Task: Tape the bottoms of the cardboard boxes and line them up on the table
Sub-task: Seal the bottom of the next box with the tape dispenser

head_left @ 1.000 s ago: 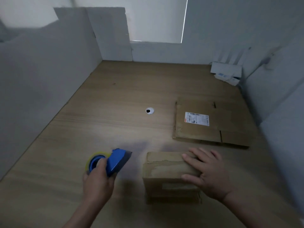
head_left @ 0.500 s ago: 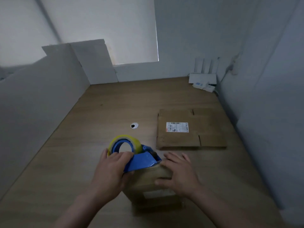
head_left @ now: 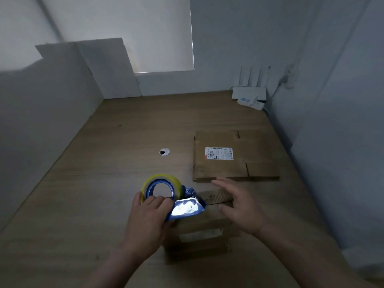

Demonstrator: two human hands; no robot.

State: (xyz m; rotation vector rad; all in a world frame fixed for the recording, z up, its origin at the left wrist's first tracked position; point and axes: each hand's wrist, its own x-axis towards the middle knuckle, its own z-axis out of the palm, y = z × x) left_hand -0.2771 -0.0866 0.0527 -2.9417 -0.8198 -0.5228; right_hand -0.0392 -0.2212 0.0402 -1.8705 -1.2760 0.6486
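Head view showed the left hand (head_left: 145, 221) curled around the tape dispenser (head_left: 166, 192), whose nose sat on the small box (head_left: 199, 231) at the near end of the table (head_left: 83, 204). The right hand (head_left: 241, 208), fingers spread, was over the box's right side; whether it touched was unclear.

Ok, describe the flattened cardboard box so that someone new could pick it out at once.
Start at the wooden table and look to its right side, in front of the white router in the far corner. The flattened cardboard box lies there. Unlike the small standing box nearer the person, it lies flat and bears a white barcode label.
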